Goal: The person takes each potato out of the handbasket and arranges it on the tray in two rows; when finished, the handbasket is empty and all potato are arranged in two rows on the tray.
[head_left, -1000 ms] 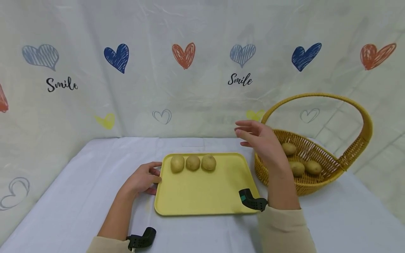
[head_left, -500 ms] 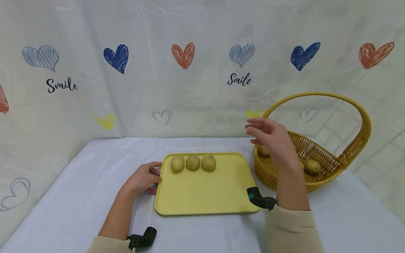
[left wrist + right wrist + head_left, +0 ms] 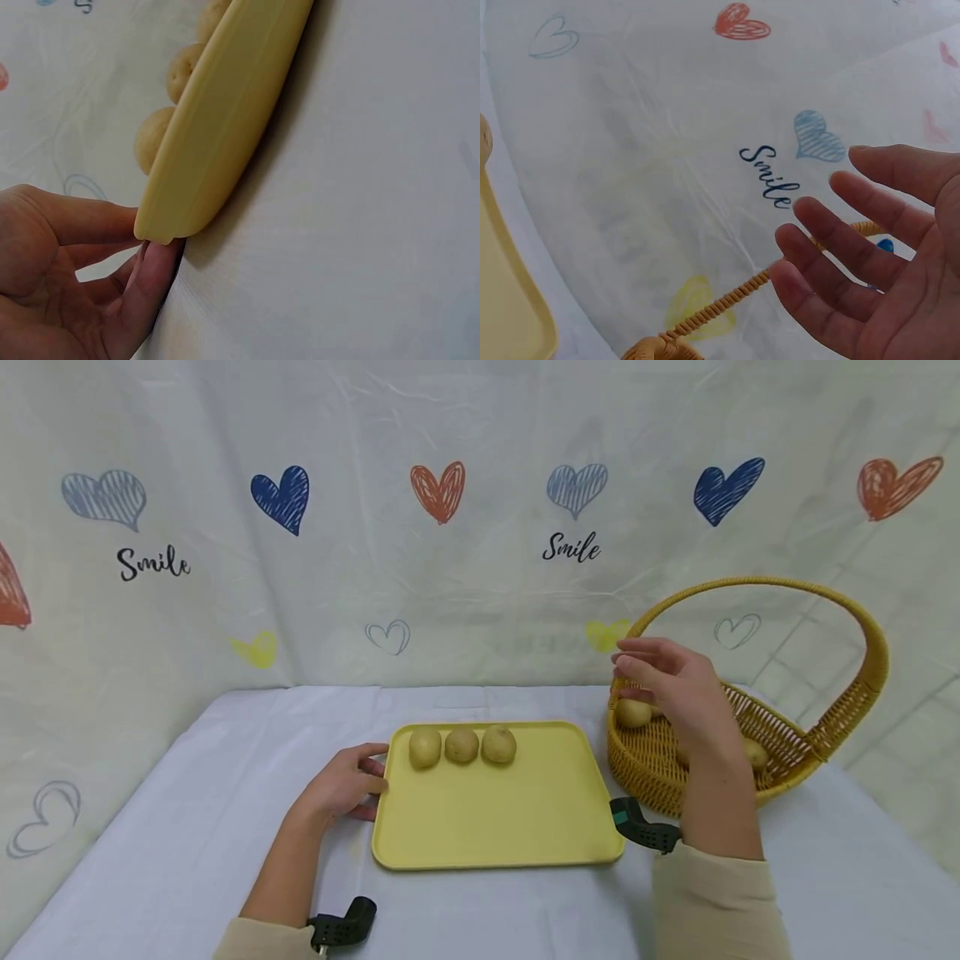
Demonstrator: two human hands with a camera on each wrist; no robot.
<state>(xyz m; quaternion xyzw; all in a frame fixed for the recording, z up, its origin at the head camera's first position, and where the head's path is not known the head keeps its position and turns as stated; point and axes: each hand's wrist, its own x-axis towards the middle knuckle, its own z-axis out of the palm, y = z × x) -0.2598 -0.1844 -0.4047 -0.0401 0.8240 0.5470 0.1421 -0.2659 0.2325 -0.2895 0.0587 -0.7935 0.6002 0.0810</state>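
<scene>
My left hand [image 3: 345, 783] holds the left edge of a yellow tray [image 3: 487, 822]. In the left wrist view, its thumb and fingers [image 3: 154, 270] pinch the tray's corner. Three potatoes [image 3: 461, 745] lie in a row along the tray's far side. Empty and with loosely bent fingers, my right hand [image 3: 693, 693] hovers over the left part of a woven basket [image 3: 645, 777]. Potatoes [image 3: 633, 713] lie in the basket, some partly hidden by my right hand and forearm. The right wrist view shows the palm and spread fingers [image 3: 810, 259] holding nothing.
The basket's tall arched handle [image 3: 873, 643] rises at the right of the table. A white cloth [image 3: 247, 777] covers the table. Behind it hangs a pale sheet [image 3: 480, 593] printed with hearts and words.
My right hand has moved rightward from beside the basket to over its left part, uncovering potatoes at the basket's left. The left hand stays at the tray's edge.
</scene>
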